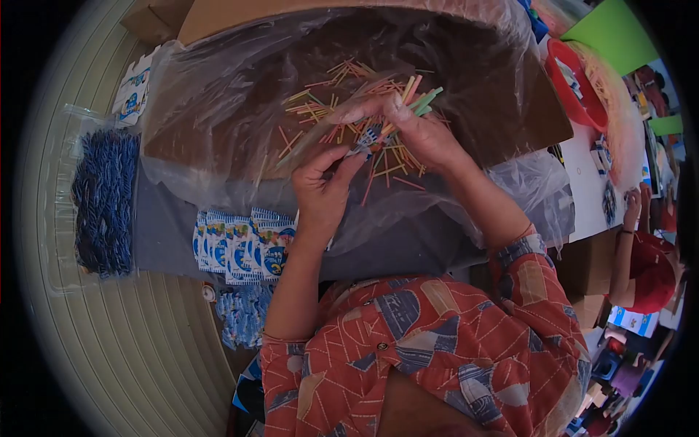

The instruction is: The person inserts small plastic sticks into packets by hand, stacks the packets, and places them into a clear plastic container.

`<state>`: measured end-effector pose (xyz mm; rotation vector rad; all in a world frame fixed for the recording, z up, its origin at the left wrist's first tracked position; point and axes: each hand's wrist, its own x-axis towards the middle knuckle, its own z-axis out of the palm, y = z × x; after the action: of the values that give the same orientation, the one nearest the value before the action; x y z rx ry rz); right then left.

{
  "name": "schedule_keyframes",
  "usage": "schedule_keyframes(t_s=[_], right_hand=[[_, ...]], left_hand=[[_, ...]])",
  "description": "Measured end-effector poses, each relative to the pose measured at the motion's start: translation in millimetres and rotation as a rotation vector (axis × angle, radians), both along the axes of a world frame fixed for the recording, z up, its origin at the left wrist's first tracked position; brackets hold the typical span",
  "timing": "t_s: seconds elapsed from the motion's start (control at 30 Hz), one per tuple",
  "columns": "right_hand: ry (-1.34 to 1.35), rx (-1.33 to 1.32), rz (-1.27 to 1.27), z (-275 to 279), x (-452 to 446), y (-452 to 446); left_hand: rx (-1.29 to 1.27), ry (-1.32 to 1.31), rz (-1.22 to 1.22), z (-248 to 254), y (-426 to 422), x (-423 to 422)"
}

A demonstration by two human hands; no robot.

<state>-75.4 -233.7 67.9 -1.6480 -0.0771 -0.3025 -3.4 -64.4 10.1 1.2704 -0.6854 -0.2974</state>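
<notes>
My left hand (322,191) pinches the edge of a small blue-and-white packet (368,137) between thumb and fingers. Just above it, my right hand (424,135) is closed around a few thin coloured sticks (425,100), pink and green, whose ends stick out past the thumb. The sticks' lower ends are near the packet; whether they are inside it I cannot make out. Beneath both hands, many loose sticks (314,109) in pink, yellow, orange and green lie scattered in a cardboard box (218,138) lined with clear plastic film (473,80).
Several flat printed packets (240,244) lie overlapped on the grey surface (169,237) at left. Further left is a clear bag of dark blue striped packaging (105,204). On the right are a red basin (575,84), a white table (582,178) and another person in red (648,269).
</notes>
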Motion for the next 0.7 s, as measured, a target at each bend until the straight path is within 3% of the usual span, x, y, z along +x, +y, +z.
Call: schedule_keyframes(t_s=[0.17,0.23,0.37,0.53,0.67,0.7], right_hand=[[0.066,0.104,-0.061,-13.5,6.4,-19.1],[-0.006,0.544,-0.017,-13.5,7.8,-26.9],[-0.073,0.431,-0.011,-17.9,3.6,-24.9],[0.067,0.01,-0.197,-12.5,-3.4,-17.8],[-0.003,-0.053,-0.153,-16.3,0.9,-20.8],[0.015,0.194,-0.113,-18.3,4.1,-24.2]], left_hand=[[0.021,-0.025,-0.039,-8.0,-10.7,0.6],[0.064,-0.058,-0.042,-9.7,-14.7,0.7],[0.062,-0.041,-0.031,-11.3,-20.1,-1.8],[0.029,0.018,-0.051,-9.8,-24.7,-7.1],[-0.02,0.098,-0.093,-16.9,-27.7,-6.8],[-0.051,0.095,-0.106,-17.5,-28.1,-7.0]])
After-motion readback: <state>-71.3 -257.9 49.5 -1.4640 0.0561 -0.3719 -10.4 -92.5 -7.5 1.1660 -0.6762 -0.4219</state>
